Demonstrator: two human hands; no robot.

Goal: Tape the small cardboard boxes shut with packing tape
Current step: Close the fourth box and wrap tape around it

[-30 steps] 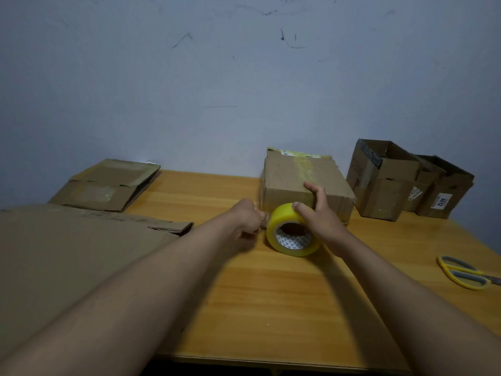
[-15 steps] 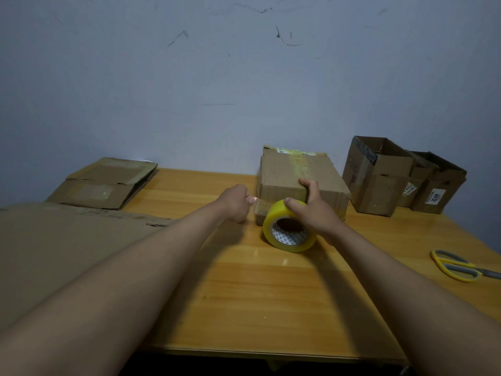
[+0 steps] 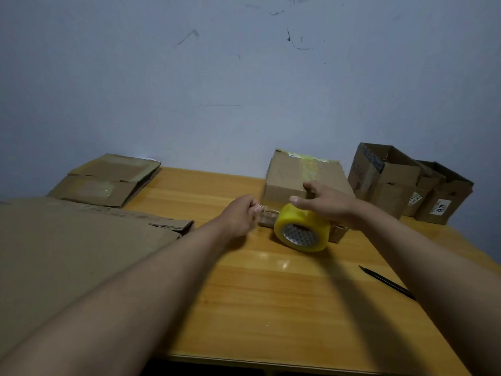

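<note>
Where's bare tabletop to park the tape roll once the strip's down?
Free: near-centre wood of the table, between the large flat cardboard sheet and the black pen. Also the back strip between the flattened box and the closed box. Crowded: around the tape roll, both hands, and the open boxes at back right.

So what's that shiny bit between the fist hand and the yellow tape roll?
In the head view, a clear strip of tape stretches from the left hand, which pinches its end, across to the yellow tape roll.
</note>
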